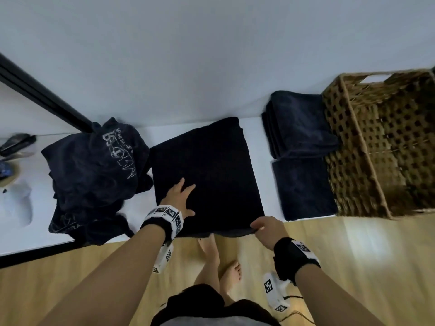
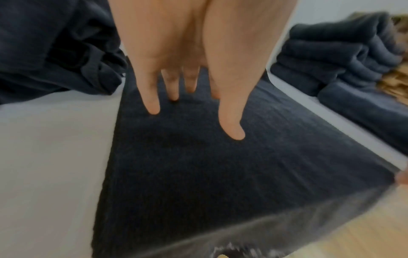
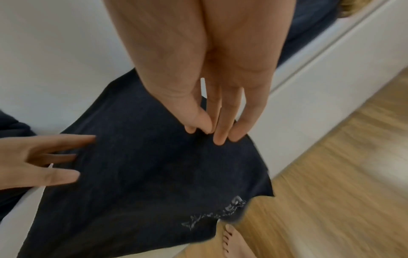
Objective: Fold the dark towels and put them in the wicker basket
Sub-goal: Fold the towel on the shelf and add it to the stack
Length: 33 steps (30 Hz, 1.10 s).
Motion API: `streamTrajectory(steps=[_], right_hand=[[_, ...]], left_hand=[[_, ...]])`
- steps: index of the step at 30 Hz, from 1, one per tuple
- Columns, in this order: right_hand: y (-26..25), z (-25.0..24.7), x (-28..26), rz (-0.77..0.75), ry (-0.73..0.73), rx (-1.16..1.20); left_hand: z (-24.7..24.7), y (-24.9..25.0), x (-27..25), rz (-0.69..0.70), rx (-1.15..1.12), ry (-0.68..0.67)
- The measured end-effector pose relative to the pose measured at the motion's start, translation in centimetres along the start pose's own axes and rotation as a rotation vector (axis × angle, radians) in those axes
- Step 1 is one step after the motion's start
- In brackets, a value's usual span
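Note:
A dark towel [image 1: 207,170] lies spread flat in the middle of the white table [image 1: 256,128], its near edge hanging over the table's front. My left hand [image 1: 184,196] rests flat on its near left part, fingers straight and spread [image 2: 152,106]. At the towel's near right corner, my right hand [image 1: 257,228] pinches the edge between thumb and fingers [image 3: 218,137]. A crumpled pile of dark towels [image 1: 94,165] sits to the left. Folded dark towels [image 1: 299,123] and another folded one [image 1: 303,189] lie to the right, beside the wicker basket [image 1: 381,147], whose inside looks bare.
The basket stands at the table's right end against the wall. Small dark items [image 1: 16,142] and a white object [image 1: 16,203] lie at the far left. A black bar [image 1: 42,95] slants behind the pile. My bare feet [image 1: 226,262] stand on the wooden floor below the table edge.

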State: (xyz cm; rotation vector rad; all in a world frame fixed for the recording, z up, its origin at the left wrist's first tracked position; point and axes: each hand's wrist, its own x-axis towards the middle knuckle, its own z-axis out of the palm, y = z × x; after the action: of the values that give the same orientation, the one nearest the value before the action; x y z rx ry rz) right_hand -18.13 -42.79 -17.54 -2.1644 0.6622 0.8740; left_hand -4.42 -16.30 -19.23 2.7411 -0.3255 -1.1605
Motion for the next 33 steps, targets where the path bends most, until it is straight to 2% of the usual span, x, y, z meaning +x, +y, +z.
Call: streamTrajectory(steps=[2, 7, 9, 11, 13, 15, 17, 20, 23, 27, 30, 33], right_hand=[[-2.1, -0.8, 1.3, -0.049, 0.07, 0.023], [-8.2, -1.0, 6.4, -0.285, 0.205, -0.083], [-9.6, -0.7, 8.2, -0.278, 0.191, -0.106], [-10.0, -0.2, 9.2, -0.216, 0.164, -0.147], [-9.7, 0.3, 9.4, -0.165, 0.181, -0.219], [-9.4, 0.6, 9.3, -0.149, 0.208, -0.25], [-9.3, 0.6, 9.3, -0.141, 0.205, -0.237], [-9.4, 0.4, 9.1, -0.119, 0.196, -0.234], [-9.5, 0.4, 8.4, -0.092, 0.193, -0.232], [-9.4, 0.4, 8.0, -0.066, 0.197, -0.214], [-9.6, 0.2, 8.2, -0.056, 0.196, -0.189], [-9.9, 0.1, 8.2, -0.046, 0.197, -0.181]], left_hand=[[0.8, 0.0, 0.7, -0.002, 0.15, 0.0], [2.6, -0.4, 0.6, 0.073, 0.224, 0.123], [2.2, -0.5, 0.5, 0.097, 0.213, 0.129], [1.1, -0.7, 0.9, 0.108, 0.095, 0.17], [-0.9, -1.0, 2.0, 0.051, -0.129, 0.314], [-3.2, -1.5, 3.8, -0.086, -0.266, 0.507], [-5.2, -1.6, 5.6, -0.252, -0.326, 0.602], [-6.8, -0.8, 7.3, -0.426, -0.41, 0.55], [-7.6, -0.1, 8.2, -0.496, -0.485, 0.509], [-8.4, -0.3, 9.0, -0.595, -0.752, 0.45], [-8.7, -0.9, 8.9, -0.552, -0.882, 0.479], [-8.9, -1.5, 8.7, -0.431, -1.19, 0.511]])
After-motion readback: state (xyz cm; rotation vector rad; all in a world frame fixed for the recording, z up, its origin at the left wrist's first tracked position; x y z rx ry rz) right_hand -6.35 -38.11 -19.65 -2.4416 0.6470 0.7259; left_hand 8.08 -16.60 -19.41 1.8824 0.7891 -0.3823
